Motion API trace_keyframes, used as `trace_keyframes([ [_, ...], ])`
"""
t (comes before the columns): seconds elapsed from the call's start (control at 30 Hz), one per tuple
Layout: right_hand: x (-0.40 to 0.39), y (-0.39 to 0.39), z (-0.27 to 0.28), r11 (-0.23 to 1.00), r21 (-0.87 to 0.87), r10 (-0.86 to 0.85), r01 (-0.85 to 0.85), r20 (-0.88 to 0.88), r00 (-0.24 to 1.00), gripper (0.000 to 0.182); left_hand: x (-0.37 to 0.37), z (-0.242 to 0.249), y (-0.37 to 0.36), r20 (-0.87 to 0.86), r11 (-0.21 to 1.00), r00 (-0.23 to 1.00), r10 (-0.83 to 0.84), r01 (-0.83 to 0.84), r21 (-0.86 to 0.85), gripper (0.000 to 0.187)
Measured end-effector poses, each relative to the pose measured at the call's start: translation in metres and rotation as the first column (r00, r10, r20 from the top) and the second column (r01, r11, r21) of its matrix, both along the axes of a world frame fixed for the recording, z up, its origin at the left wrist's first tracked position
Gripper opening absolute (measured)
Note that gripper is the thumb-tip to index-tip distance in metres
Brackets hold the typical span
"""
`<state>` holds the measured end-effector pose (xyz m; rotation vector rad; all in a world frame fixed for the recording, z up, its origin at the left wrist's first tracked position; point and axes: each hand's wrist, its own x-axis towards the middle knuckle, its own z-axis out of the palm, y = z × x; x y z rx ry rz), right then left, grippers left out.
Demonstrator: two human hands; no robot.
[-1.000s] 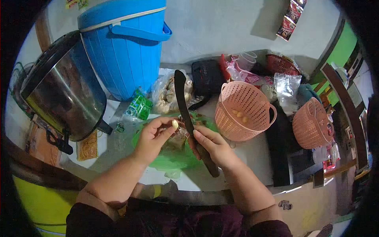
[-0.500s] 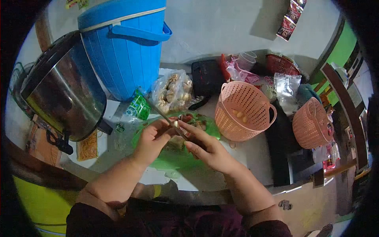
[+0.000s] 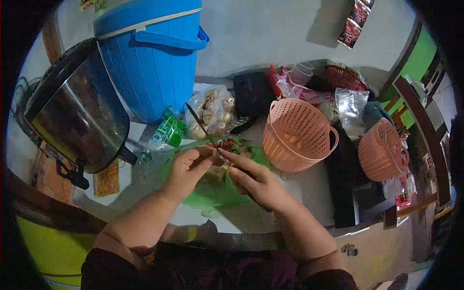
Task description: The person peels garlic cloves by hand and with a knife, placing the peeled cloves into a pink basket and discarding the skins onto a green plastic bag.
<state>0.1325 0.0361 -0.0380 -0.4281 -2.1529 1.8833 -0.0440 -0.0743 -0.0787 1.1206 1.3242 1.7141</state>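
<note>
Over a green plastic bag [image 3: 198, 195], my left hand [image 3: 186, 169] pinches a small pale garlic clove [image 3: 215, 155] between thumb and fingertips. My right hand [image 3: 256, 181] is closed around a knife [image 3: 200, 122]; its blade points up and away to the left and touches the clove. The handle is mostly hidden in my fingers. Reddish and pale scraps, too small to make out, lie on the green bag beneath my hands. To the right stands a pink perforated basket [image 3: 295, 159] with several peeled cloves [image 3: 293, 140] at its bottom.
A clear bag of garlic bulbs [image 3: 215, 113] and a green packet [image 3: 170, 129] lie behind my hands. A blue lidded bucket [image 3: 150, 72] and a dark shiny pot [image 3: 79, 106] stand left. Another pink basket [image 3: 382, 154] is farther right. The table's front edge is near my body.
The knife has turned to a steeper angle, its tip swinging up beside the garlic bag. My right hand has shifted slightly, while my left hand keeps its place with the clove.
</note>
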Motion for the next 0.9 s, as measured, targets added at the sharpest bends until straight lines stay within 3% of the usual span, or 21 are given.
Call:
trace_keyframes([
  [0.27, -0.003, -0.001, -0.008, 0.968, -0.233, -0.106, 0.09, -0.057, 0.993, 0.043, 0.001, -0.005, 0.002, 0.007, 0.999, 1.0, 0.027, -0.028, 0.044, 0.018],
  [0.37, -0.004, 0.003, -0.009, 0.946, -0.305, -0.137, 0.113, -0.057, 0.989, 0.043, 0.003, 0.002, 0.0, -0.105, 0.998, 0.994, 0.041, -0.037, 0.043, 0.018],
  [0.6, -0.003, 0.004, -0.01, 0.961, -0.259, -0.118, 0.092, -0.087, 0.989, 0.044, 0.002, 0.004, 0.0, -0.131, 0.996, 0.99, 0.045, -0.035, 0.079, 0.025],
  [0.7, -0.002, 0.001, -0.006, 0.956, -0.275, -0.115, 0.103, -0.026, 0.993, 0.044, 0.0, 0.003, 0.0, -0.133, 0.998, 0.989, 0.06, -0.057, 0.025, 0.026],
  [0.9, -0.001, -0.001, -0.002, 0.947, -0.321, -0.037, 0.024, -0.035, 0.999, 0.043, -0.004, -0.007, 0.003, -0.097, 0.991, 0.99, 0.102, -0.092, 0.1, 0.02],
])
